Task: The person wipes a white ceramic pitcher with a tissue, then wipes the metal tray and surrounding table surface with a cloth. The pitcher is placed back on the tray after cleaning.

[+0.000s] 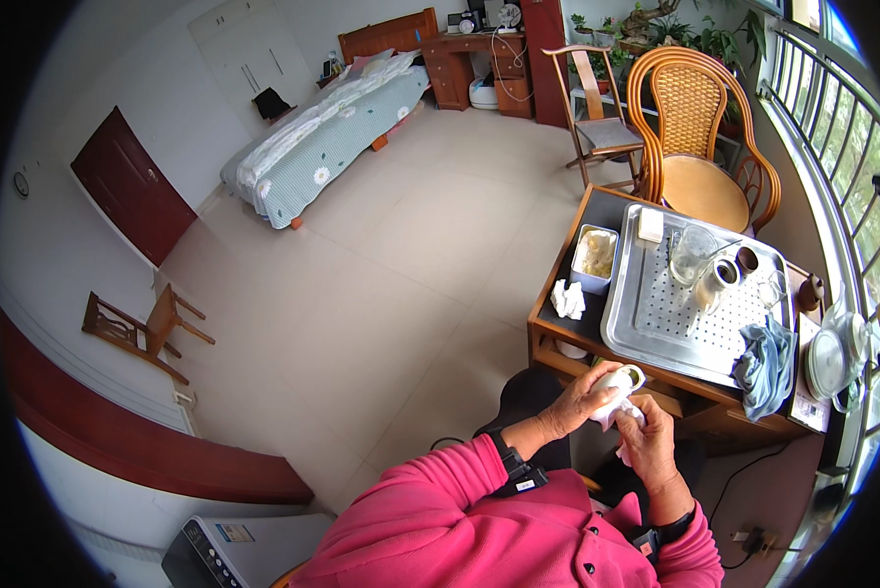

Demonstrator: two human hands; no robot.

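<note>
My left hand (583, 400) holds a small white vessel (618, 384) with a round open mouth, just off the near edge of the tea table. My right hand (649, 441) presses a white tissue or cloth (626, 413) against the vessel's lower side. Past the hands, a perforated metal tray (653, 334) carries a glass pitcher (693, 253), a glass-and-metal vessel (718, 283), a small brown cup (746, 260) and a white box-shaped item (651, 225). A blue-grey cloth (765, 367) hangs over the tray's near right corner. Left of the tray lies crumpled white tissue (568, 300).
A rectangular container (594, 261) with pale contents stands left of the tray. Glass vessels (829, 361) and a small brown teapot (810, 292) are at the right by the window. A rattan armchair (686, 173) and a folding wooden chair (601, 132) stand beyond the table.
</note>
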